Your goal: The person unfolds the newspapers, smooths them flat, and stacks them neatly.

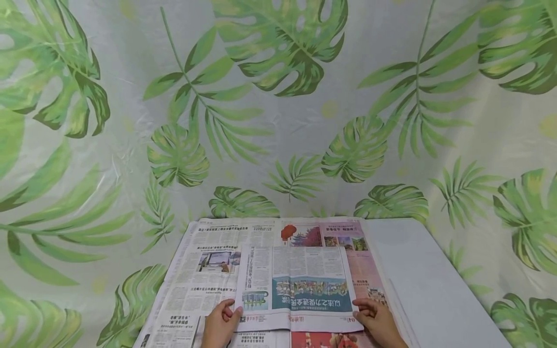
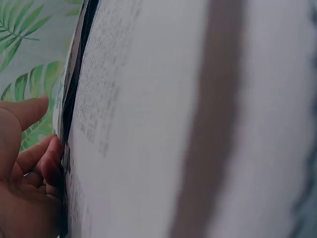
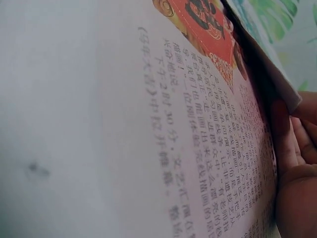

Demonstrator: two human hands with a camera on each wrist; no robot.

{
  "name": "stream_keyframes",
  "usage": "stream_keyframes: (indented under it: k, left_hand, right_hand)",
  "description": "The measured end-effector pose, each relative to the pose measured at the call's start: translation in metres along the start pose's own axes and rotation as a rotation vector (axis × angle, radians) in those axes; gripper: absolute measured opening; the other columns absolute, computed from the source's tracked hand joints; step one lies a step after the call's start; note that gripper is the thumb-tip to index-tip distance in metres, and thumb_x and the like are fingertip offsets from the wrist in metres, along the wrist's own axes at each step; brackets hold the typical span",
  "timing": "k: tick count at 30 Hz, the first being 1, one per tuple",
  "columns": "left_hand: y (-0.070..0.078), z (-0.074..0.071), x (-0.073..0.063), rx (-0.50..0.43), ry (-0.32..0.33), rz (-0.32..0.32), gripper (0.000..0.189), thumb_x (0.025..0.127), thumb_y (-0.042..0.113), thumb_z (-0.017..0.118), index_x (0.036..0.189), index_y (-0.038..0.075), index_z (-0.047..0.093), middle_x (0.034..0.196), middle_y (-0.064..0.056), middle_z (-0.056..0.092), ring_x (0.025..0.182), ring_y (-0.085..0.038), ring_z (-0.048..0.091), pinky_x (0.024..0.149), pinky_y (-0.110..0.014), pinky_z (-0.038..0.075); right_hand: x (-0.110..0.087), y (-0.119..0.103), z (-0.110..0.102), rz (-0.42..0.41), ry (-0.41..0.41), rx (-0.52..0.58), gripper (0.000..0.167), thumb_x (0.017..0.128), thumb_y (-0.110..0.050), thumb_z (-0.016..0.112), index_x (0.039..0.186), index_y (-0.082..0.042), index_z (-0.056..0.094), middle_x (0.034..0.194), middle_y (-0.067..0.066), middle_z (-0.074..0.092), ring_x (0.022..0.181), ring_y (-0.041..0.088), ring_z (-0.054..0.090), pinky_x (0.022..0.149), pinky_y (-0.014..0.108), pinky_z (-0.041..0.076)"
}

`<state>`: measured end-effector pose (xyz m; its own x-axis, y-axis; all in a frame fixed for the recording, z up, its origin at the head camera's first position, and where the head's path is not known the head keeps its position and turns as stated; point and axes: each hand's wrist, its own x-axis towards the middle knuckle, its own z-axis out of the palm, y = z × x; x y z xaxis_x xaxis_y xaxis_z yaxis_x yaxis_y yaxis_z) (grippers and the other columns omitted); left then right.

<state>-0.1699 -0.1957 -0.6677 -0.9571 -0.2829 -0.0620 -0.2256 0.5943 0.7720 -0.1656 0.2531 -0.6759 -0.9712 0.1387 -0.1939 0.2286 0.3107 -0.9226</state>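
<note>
A folded newspaper [image 1: 311, 266] lies upside down to me, over larger spread newspaper sheets [image 1: 183, 285]. At its lower left corner, my left hand [image 1: 221, 324] holds the edge between thumb and curled fingers. In the left wrist view the fingers [image 2: 52, 168] meet the paper edge and the thumb is close above it. My right hand [image 1: 378, 321] pinches the lower right edge. The right wrist view shows the newspaper corner [image 3: 292, 96] between thumb and fingers, slightly raised above the sheet below.
A white tabletop [image 1: 417, 270] shows to the right of the spread sheets. Behind and around the table hangs a pale curtain [image 1: 296, 140] with green leaf prints. Part of a red picture [image 1: 313, 340] shows below the folded newspaper.
</note>
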Motion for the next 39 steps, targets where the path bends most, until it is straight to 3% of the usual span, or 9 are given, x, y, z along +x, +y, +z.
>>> stream_keyframes:
  k: [5, 10, 14, 18, 27, 32, 37, 39]
  left_hand:
    - [0.001, 0.002, 0.001, 0.020, 0.011, -0.015, 0.059, 0.083, 0.043, 0.084, 0.124, 0.004, 0.069, 0.083, 0.003, 0.056, 0.070, -0.012, 0.047, 0.060, -0.023, 0.035]
    - [0.003, 0.005, -0.003, 0.092, 0.029, 0.049, 0.086, 0.068, 0.052, 0.093, 0.130, 0.001, 0.063, 0.087, -0.001, 0.053, 0.071, -0.015, 0.044, 0.063, -0.026, 0.035]
    - [0.005, 0.008, -0.006, 0.143, 0.016, 0.075, 0.091, 0.063, 0.048, 0.096, 0.131, -0.001, 0.060, 0.086, -0.004, 0.052, 0.072, -0.017, 0.044, 0.066, -0.030, 0.035]
    - [0.008, 0.006, -0.007, 0.126, 0.009, 0.060, 0.083, 0.066, 0.037, 0.097, 0.129, -0.004, 0.061, 0.084, -0.003, 0.053, 0.071, -0.017, 0.045, 0.065, -0.031, 0.036]
    - [0.004, 0.003, -0.008, 0.068, -0.010, 0.066, 0.067, 0.077, 0.025, 0.090, 0.133, 0.004, 0.061, 0.074, 0.006, 0.057, 0.063, -0.010, 0.047, 0.058, -0.025, 0.036]
    - [0.002, 0.000, -0.009, 0.002, -0.021, 0.081, 0.057, 0.084, 0.016, 0.082, 0.138, 0.010, 0.062, 0.079, 0.005, 0.060, 0.065, -0.007, 0.049, 0.060, -0.022, 0.039]
    - [-0.001, -0.004, -0.008, -0.076, -0.111, 0.075, 0.033, 0.097, 0.011, 0.065, 0.129, 0.012, 0.072, 0.080, 0.001, 0.063, 0.064, -0.010, 0.051, 0.057, -0.022, 0.041]
    - [-0.004, -0.007, -0.007, -0.125, -0.166, 0.057, 0.032, 0.100, 0.008, 0.057, 0.128, 0.010, 0.073, 0.085, -0.002, 0.068, 0.062, -0.012, 0.051, 0.055, -0.023, 0.042]
  right_hand:
    - [0.002, 0.001, 0.001, -0.012, 0.009, -0.011, 0.034, 0.088, -0.007, 0.078, 0.119, 0.004, 0.071, 0.098, 0.008, 0.069, 0.078, 0.011, 0.062, 0.064, 0.026, 0.052]
    - [0.000, 0.001, 0.001, -0.020, 0.018, -0.006, 0.034, 0.087, -0.007, 0.080, 0.119, 0.004, 0.071, 0.100, 0.009, 0.069, 0.080, 0.010, 0.063, 0.068, 0.024, 0.054]
    - [0.001, 0.003, 0.001, -0.024, 0.018, -0.015, 0.033, 0.087, -0.008, 0.079, 0.118, 0.003, 0.072, 0.101, 0.009, 0.070, 0.082, 0.009, 0.064, 0.071, 0.023, 0.054]
    - [0.001, 0.002, 0.000, -0.039, 0.005, -0.021, 0.034, 0.089, -0.008, 0.078, 0.120, 0.004, 0.071, 0.101, 0.009, 0.071, 0.081, 0.008, 0.064, 0.071, 0.022, 0.054]
    - [-0.001, -0.001, 0.001, -0.015, 0.017, -0.022, 0.034, 0.088, -0.007, 0.079, 0.119, 0.004, 0.071, 0.099, 0.008, 0.070, 0.080, 0.009, 0.063, 0.070, 0.022, 0.054]
    - [-0.001, -0.001, 0.002, -0.009, 0.020, -0.029, 0.034, 0.088, -0.007, 0.079, 0.119, 0.004, 0.071, 0.100, 0.010, 0.070, 0.080, 0.010, 0.063, 0.069, 0.023, 0.054]
    - [-0.001, -0.002, 0.002, 0.006, 0.027, -0.035, 0.036, 0.088, -0.008, 0.079, 0.120, 0.004, 0.070, 0.100, 0.009, 0.070, 0.080, 0.012, 0.063, 0.067, 0.024, 0.054]
    - [0.000, -0.001, 0.002, 0.006, 0.026, -0.036, 0.035, 0.088, -0.008, 0.079, 0.120, 0.003, 0.070, 0.100, 0.009, 0.071, 0.081, 0.013, 0.064, 0.067, 0.024, 0.054]
